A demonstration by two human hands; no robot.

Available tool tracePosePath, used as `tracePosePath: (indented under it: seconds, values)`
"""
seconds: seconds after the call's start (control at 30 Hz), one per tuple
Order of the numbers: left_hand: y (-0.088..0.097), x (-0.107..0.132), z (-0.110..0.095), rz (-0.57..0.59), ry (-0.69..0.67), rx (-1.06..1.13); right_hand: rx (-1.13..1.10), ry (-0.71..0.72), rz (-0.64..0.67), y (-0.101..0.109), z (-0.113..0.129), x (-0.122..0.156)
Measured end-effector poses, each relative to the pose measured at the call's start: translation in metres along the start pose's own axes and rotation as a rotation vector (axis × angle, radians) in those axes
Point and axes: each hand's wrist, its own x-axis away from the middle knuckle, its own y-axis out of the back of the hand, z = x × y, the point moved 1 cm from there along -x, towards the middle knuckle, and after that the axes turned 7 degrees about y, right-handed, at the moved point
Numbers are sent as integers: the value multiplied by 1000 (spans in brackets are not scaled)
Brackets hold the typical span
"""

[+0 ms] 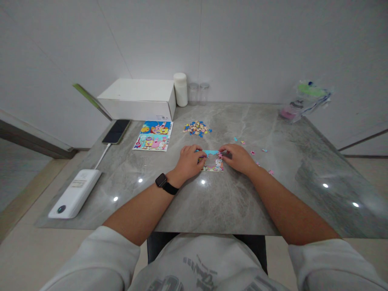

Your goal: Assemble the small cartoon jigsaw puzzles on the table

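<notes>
A partly assembled jigsaw puzzle (218,169) lies flat on the table in front of me, with a grey gap showing in its middle. My left hand (190,161), a black watch on its wrist, is curled over the left side of the puzzle and covers that part. At the upper right corner, my right hand (238,157) has thumb and forefinger pinched on a small pink puzzle piece (220,154). Several loose puzzle pieces (252,152) are scattered to the right. Beyond the hands is a pile of puzzle pieces (197,128).
Left of the pile lies a cartoon picture sheet (153,136). A white box (138,99), white bottle (181,89) and two clear glasses (198,93) stand along the wall. A phone (117,131) is cabled to a power bank (75,194). At back right sits a plastic bag (304,102).
</notes>
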Motion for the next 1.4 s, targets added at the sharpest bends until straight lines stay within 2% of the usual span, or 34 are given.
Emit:
tracePosePath:
  seconds: [0.43, 0.77, 1.07, 1.2, 1.4]
  values:
    - [1, 0, -1, -1, -5, -1, -21, 11, 29, -3, -5, -1]
    - [1, 0, -2, 9, -18, 6, 47, 6, 1, -5, -3, 0]
    - [-1, 0, 1, 21, -37, 9, 134, -117, 56, 1, -7, 0]
    - [-3, -1, 4, 15, -42, 8, 216, -210, 37, 2, -12, 2]
    - [-4, -2, 6, 5, -41, 21, 293, -237, 2, 4, -6, 3]
